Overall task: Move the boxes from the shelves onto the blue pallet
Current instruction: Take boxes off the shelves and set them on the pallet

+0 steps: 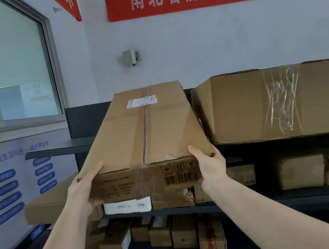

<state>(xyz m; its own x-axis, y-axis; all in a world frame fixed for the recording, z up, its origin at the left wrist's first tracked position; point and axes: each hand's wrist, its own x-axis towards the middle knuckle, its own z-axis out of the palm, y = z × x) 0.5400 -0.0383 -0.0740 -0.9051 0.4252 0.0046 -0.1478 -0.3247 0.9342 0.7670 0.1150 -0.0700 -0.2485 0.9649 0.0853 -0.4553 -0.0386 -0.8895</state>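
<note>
The left hand [83, 187] grips the near left corner of a long cardboard box [146, 130], thumb on top and fingers curled under its end face. The right hand [208, 165] holds the near right corner the same way. The box runs away from the hands, its far end over the top shelf [59, 149], just beside a large taped carton [274, 101]. Below, smaller boxes [302, 171] sit on the middle shelf and more boxes [162, 233] on the lowest.
</note>
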